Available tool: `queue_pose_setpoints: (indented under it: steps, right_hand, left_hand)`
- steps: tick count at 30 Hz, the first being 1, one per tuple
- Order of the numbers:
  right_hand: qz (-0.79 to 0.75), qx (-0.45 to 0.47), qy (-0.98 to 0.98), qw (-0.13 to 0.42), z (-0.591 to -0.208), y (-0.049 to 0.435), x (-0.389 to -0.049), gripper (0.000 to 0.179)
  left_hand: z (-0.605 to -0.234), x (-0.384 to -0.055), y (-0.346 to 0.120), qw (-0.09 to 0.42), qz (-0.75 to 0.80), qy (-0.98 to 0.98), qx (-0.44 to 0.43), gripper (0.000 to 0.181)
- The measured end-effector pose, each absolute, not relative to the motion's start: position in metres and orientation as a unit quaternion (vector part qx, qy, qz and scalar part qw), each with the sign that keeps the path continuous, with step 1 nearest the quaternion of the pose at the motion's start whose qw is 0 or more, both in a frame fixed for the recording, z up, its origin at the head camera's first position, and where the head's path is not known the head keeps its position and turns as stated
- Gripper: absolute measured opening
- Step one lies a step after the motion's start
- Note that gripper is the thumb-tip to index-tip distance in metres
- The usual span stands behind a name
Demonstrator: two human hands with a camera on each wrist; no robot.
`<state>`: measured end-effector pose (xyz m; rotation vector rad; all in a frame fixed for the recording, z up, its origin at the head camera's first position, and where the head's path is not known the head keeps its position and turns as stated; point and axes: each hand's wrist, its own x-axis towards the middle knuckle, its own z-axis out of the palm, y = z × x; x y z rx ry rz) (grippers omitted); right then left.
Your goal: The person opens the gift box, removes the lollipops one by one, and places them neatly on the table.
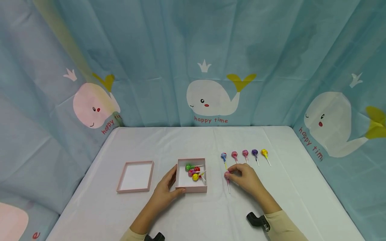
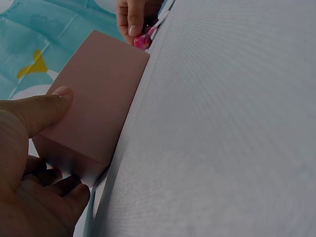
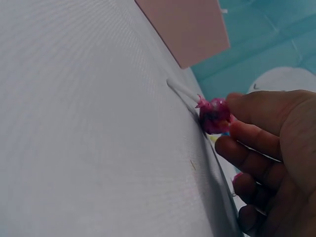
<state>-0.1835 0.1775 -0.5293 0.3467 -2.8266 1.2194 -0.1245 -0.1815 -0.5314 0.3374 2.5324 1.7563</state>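
Observation:
Near the middle of the table is a pink square box (image 1: 191, 189) with several lollipops (image 1: 195, 177) inside, their wrappers green, red, pink and yellow. My left hand (image 1: 164, 192) grips its left front corner, thumb on the front wall and fingers along the left side, also seen in the left wrist view. To the right of the box, my right hand (image 1: 248, 179) pinches a pink lollipop (image 3: 214, 116) by its wrapped head. In the right wrist view its white stick slants down to the tablecloth.
Left of the box lies a shallow pink-rimmed lid (image 1: 134, 176), white inside. Behind my right hand is a row of several lollipops: blue (image 1: 223, 156), two pink (image 1: 245, 153), purple (image 1: 254, 152) and yellow (image 1: 264, 152). A whale-print curtain (image 1: 169, 67) surrounds the white table (image 1: 193, 221).

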Motion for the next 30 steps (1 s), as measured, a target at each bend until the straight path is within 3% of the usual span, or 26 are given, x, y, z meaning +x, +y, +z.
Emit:
queue_pose_setpoints:
  steps: [30]
  right_hand:
    - [0.391,0.178,-0.901,0.060,-0.512,0.172,-0.184,0.027]
  left_hand:
    - [-0.527,-0.124,-0.181,0.029,0.561,0.820,0.106,0.101]
